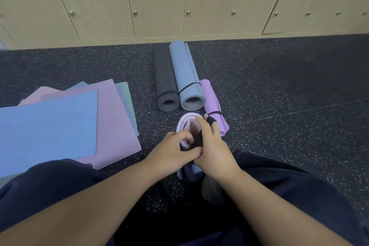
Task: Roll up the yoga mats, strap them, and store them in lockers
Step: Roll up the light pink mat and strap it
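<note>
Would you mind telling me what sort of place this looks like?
Probably a gym or yoga studio changing area: numbered lockers, speckled rubber floor, rolled mats.

Lilac roll (186, 124), black strap (198, 139); floor (279, 86) black (white-speckled); lockers (155, 10) beige.

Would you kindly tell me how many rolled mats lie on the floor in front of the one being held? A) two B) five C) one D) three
D: a black rolled mat, a grey-blue rolled mat and a purple rolled mat lie side by side on the speckled floor.
</note>
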The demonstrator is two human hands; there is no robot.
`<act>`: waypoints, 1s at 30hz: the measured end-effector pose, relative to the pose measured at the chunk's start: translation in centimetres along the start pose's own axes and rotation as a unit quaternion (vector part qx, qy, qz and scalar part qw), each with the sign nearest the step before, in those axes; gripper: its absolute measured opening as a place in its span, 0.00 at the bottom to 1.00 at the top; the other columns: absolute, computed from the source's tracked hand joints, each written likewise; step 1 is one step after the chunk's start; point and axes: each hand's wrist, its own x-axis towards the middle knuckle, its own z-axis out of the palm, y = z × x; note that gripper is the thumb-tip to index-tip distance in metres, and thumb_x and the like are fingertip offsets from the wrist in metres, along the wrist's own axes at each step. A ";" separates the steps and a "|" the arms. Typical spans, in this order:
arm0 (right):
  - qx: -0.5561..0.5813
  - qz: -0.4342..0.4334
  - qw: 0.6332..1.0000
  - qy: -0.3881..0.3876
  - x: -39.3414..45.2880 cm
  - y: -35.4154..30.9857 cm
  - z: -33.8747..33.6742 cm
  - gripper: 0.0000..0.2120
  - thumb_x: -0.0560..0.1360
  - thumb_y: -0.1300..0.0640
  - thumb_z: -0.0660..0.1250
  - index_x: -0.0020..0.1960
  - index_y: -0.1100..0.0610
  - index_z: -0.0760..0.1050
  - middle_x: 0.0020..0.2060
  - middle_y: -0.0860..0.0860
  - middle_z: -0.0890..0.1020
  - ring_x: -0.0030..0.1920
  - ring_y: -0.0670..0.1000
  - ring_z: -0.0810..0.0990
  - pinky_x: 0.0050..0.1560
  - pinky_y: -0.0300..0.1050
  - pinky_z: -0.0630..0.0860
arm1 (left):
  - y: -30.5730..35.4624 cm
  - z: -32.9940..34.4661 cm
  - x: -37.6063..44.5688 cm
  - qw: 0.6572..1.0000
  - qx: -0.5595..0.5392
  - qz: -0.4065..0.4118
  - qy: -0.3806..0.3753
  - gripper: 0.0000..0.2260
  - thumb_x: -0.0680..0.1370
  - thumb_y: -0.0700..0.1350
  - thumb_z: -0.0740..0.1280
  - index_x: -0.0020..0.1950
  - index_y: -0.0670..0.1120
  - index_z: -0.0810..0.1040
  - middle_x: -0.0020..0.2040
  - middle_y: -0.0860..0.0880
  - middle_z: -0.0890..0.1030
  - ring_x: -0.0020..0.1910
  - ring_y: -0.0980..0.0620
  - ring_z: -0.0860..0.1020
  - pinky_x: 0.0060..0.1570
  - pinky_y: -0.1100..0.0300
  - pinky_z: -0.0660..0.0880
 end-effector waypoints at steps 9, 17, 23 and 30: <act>-0.016 0.009 1.000 0.009 0.2 0.0 0.1 0.43 0.70 0.51 0.71 0.76 0.48 0.49 0.67 0.53 0.63 0.61 0.57 0.72 0.47 0.45 0.67 | 0.7 -0.1 0.2 0.997 0.029 -0.016 0.065 0.01 0.79 0.42 0.60 0.48 0.47 0.69 0.39 0.51 0.76 0.38 0.52 0.73 0.37 0.56 0.67; -0.035 0.073 0.996 -0.034 0.0 -0.1 -0.6 0.52 0.69 0.46 0.72 0.78 0.51 0.40 0.77 0.59 0.49 0.69 0.60 0.67 0.60 0.46 0.67 | 0.0 0.1 0.5 0.999 0.001 -0.016 0.036 0.12 0.73 0.33 0.57 0.46 0.51 0.64 0.40 0.50 0.75 0.34 0.51 0.69 0.36 0.56 0.65; -0.061 0.054 0.996 -0.035 0.4 0.0 -1.4 0.43 0.69 0.52 0.70 0.76 0.47 0.48 0.71 0.55 0.63 0.57 0.60 0.75 0.50 0.48 0.72 | -0.7 -0.6 0.9 0.994 -0.085 0.067 -0.003 0.23 0.71 0.26 0.60 0.35 0.56 0.72 0.34 0.55 0.76 0.37 0.57 0.74 0.43 0.61 0.71; 0.000 0.073 0.996 -0.049 0.2 0.1 -2.0 0.44 0.71 0.58 0.67 0.77 0.42 0.44 0.57 0.50 0.77 0.48 0.53 0.77 0.46 0.45 0.71 | -1.6 -2.5 0.4 0.992 0.079 0.039 0.087 0.25 0.76 0.34 0.58 0.54 0.65 0.79 0.49 0.59 0.78 0.39 0.58 0.74 0.43 0.60 0.70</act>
